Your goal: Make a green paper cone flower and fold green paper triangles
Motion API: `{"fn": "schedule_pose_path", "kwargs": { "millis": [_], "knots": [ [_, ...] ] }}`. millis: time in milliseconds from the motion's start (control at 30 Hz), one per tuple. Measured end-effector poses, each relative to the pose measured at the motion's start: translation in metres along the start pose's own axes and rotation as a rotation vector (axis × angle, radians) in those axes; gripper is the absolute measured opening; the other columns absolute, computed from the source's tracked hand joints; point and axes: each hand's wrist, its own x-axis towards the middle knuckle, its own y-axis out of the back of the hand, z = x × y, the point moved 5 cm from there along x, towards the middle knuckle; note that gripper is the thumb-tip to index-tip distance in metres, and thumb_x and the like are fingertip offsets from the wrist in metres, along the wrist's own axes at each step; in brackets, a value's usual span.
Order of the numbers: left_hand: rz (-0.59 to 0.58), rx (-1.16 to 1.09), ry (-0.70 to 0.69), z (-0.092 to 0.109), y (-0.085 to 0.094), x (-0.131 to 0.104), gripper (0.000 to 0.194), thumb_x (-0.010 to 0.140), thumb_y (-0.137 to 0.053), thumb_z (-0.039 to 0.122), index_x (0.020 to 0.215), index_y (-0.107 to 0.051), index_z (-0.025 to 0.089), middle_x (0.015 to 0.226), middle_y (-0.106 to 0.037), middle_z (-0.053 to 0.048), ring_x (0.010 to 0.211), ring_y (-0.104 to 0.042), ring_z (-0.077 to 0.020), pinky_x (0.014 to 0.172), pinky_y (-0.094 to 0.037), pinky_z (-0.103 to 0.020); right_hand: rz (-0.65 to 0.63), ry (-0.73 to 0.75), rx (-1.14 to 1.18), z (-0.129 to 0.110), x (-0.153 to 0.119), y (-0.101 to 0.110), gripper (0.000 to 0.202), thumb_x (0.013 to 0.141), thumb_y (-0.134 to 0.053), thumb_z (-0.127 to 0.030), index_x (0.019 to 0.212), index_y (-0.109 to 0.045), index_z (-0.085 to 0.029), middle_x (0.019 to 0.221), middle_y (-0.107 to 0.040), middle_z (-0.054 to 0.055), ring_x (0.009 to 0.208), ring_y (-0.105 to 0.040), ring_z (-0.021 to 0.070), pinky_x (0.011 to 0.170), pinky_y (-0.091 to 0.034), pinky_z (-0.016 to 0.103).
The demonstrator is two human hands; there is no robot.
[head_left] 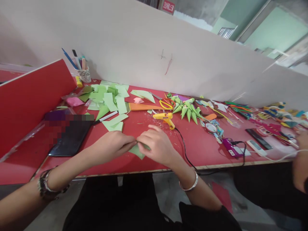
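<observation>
Over the red table, my left hand (115, 144) and my right hand (154, 144) meet at their fingertips, both pinching a piece of light green paper (138, 151). Part of that paper hangs below the fingers and the rest is hidden by them. Light green paper pieces (114, 123) lie just beyond my left hand. A yellow glue gun (166, 119) rests beyond my right hand, its black cable running to the table's front edge. Behind it are yellow-handled scissors (166, 103) and a cluster of green paper cones (187, 109).
At left lie a black tablet (72, 138) and an upright red board (36, 102). A pen cup (84, 74) stands at the back. Right of me are a purple power socket (232, 148), cables and another person's arm (300, 160).
</observation>
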Motion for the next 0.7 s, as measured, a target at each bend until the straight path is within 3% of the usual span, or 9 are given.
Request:
{"fn": "schedule_pose_path", "kwargs": {
  "millis": [133, 467, 567, 633, 700],
  "knots": [
    [0.015, -0.087, -0.012, 0.006, 0.002, -0.001, 0.038, 0.09, -0.032, 0.027, 0.06, -0.052, 0.016, 0.047, -0.041, 0.003, 0.046, -0.043, -0.0098, 0.045, -0.027, -0.021, 0.05, -0.005, 0.01, -0.005, 0.003, -0.007, 0.021, 0.077, -0.041, -0.016, 0.062, -0.056, -0.019, 0.052, -0.052, -0.003, 0.05, -0.041, 0.0094, 0.056, -0.029, 0.024],
    [-0.018, -0.097, -0.02, -0.017, 0.01, -0.022, 0.038, 0.09, -0.035, 0.027, 0.054, -0.04, 0.017, 0.046, -0.037, 0.005, 0.045, -0.035, -0.0079, 0.048, -0.026, -0.022, 0.147, -0.204, 0.063, 0.038, -0.032, 0.0, 0.018, 0.071, -0.043, -0.012, 0.055, -0.05, -0.018, 0.047, -0.042, -0.005, 0.048, -0.037, 0.0082, 0.054, -0.028, 0.022],
    [-0.048, -0.09, -0.013, -0.018, 0.01, -0.021, 0.038, 0.089, -0.037, 0.025, 0.052, -0.042, 0.017, 0.045, -0.037, 0.005, 0.045, -0.035, -0.0082, 0.048, -0.026, -0.022, 0.245, -0.259, 0.054, 0.04, -0.033, 0.011, 0.018, 0.077, -0.043, -0.015, 0.062, -0.054, -0.018, 0.054, -0.049, -0.002, 0.055, -0.044, 0.0109, 0.061, -0.033, 0.024],
    [-0.058, -0.08, -0.016, -0.016, 0.01, -0.018, 0.038, 0.088, -0.037, 0.025, 0.052, -0.044, 0.018, 0.044, -0.038, 0.005, 0.045, -0.037, -0.0084, 0.049, -0.027, -0.022, 0.195, -0.176, 0.12, 0.028, -0.026, 0.011, 0.016, 0.082, -0.043, -0.02, 0.076, -0.058, -0.017, 0.072, -0.059, 0.003, 0.071, -0.052, 0.0134, 0.071, -0.036, 0.026],
    [-0.082, -0.067, -0.026, -0.012, 0.009, -0.015, 0.037, 0.088, -0.038, 0.025, 0.053, -0.047, 0.018, 0.044, -0.04, 0.005, 0.045, -0.039, -0.0084, 0.049, -0.027, -0.022, 0.02, -0.053, 0.154, 0.011, -0.016, 0.003, 0.017, 0.086, -0.044, -0.025, 0.081, -0.059, -0.017, 0.083, -0.061, 0.004, 0.08, -0.054, 0.0143, 0.074, -0.036, 0.026]
  ]
}}
